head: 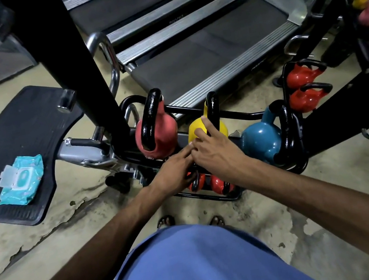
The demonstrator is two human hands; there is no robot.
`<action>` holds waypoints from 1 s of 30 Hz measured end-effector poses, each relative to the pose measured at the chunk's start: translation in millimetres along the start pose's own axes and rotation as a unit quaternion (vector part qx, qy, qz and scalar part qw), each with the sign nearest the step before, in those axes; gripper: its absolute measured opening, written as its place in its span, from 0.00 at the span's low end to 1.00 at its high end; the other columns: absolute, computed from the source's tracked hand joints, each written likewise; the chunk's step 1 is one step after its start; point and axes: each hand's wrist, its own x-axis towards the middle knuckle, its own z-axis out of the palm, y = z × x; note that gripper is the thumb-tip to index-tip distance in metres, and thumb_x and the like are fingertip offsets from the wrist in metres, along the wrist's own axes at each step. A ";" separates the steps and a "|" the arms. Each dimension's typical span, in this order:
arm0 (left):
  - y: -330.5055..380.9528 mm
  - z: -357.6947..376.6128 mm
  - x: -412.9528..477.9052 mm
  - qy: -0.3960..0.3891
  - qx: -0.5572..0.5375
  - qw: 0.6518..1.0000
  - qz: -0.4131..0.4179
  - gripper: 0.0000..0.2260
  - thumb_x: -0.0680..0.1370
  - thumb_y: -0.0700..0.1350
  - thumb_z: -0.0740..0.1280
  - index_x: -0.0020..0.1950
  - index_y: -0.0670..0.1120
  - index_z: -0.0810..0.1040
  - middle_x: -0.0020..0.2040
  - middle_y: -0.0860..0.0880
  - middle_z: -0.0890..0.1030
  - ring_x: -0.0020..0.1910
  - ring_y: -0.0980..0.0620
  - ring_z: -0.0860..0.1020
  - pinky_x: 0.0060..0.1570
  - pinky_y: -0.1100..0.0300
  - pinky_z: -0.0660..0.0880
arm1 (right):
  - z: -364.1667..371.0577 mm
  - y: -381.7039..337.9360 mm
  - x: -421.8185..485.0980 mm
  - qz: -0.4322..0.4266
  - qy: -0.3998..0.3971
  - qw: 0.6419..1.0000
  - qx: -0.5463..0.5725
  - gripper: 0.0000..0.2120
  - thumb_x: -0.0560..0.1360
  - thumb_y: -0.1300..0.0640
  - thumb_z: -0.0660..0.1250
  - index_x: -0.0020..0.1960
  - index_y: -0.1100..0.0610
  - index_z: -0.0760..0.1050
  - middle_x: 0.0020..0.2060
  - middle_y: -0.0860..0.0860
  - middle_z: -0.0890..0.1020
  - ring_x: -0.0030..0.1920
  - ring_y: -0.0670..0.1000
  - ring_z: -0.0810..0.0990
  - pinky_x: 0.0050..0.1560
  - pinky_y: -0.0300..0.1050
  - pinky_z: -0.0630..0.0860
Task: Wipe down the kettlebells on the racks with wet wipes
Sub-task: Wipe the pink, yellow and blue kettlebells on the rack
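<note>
Seemingly barely begun: the wipes pack (21,180) lies at left. The right hand (214,152) touches the yellow kettlebell (197,126), the left hand (174,174) beside it. Both are straight-fingered, with no wipe visible.

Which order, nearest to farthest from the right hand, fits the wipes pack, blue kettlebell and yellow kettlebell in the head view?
1. Yellow kettlebell: middle of the row, with the right hand resting on it.
2. Blue kettlebell: just right of the yellow one.
3. Wipes pack: far left, lying on the black footplate.
</note>
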 end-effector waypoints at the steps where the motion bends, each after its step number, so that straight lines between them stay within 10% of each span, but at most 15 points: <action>1: -1.1 0.7 0.3 0.005 0.001 1.000 -0.005 0.22 0.73 0.41 0.73 0.67 0.42 0.76 0.78 0.44 0.68 0.64 0.41 0.78 0.57 0.49 0.80 | 4.4 1.4 -5.4 -0.018 0.027 0.999 0.006 0.11 0.80 0.57 0.60 0.54 0.56 0.82 0.52 0.53 0.82 0.65 0.60 0.73 0.79 0.67 0.51; 6: 1.8 -4.4 0.5 0.007 -0.003 1.000 -0.019 0.35 0.74 0.41 0.72 0.80 0.49 0.65 0.84 0.53 0.58 0.68 0.49 0.73 0.59 0.57 0.77 | 32.2 1.9 -30.2 -0.031 0.193 0.981 0.000 0.22 0.81 0.67 0.45 0.55 0.62 0.78 0.54 0.58 0.79 0.57 0.60 0.77 0.68 0.58 0.72; 15: 5.4 -13.0 1.8 -0.029 0.021 0.999 -0.013 0.40 0.76 0.41 0.71 0.84 0.50 0.55 0.84 0.61 0.46 0.80 0.55 0.61 0.68 0.59 0.72 | 85.9 -22.6 -44.3 0.151 0.326 0.905 0.228 0.04 0.81 0.67 0.66 0.50 0.61 0.78 0.46 0.57 0.78 0.46 0.56 0.77 0.47 0.51 0.77; 24: 2.5 -15.3 3.2 -0.043 0.031 0.999 0.000 0.41 0.75 0.39 0.71 0.84 0.48 0.55 0.84 0.58 0.46 0.81 0.55 0.60 0.72 0.60 0.69 | 85.6 -50.5 -38.1 0.432 0.293 0.620 0.586 0.09 0.79 0.66 0.67 0.56 0.54 0.78 0.47 0.46 0.82 0.48 0.47 0.80 0.47 0.51 0.79; 30: 0.4 -14.0 4.6 -0.050 0.051 0.997 -0.001 0.41 0.75 0.40 0.71 0.84 0.50 0.55 0.84 0.61 0.42 0.79 0.53 0.64 0.67 0.53 0.76 | 74.2 -23.7 -18.1 0.365 0.229 0.511 0.743 0.18 0.78 0.67 0.58 0.57 0.50 0.80 0.46 0.54 0.85 0.43 0.53 0.84 0.43 0.57 0.80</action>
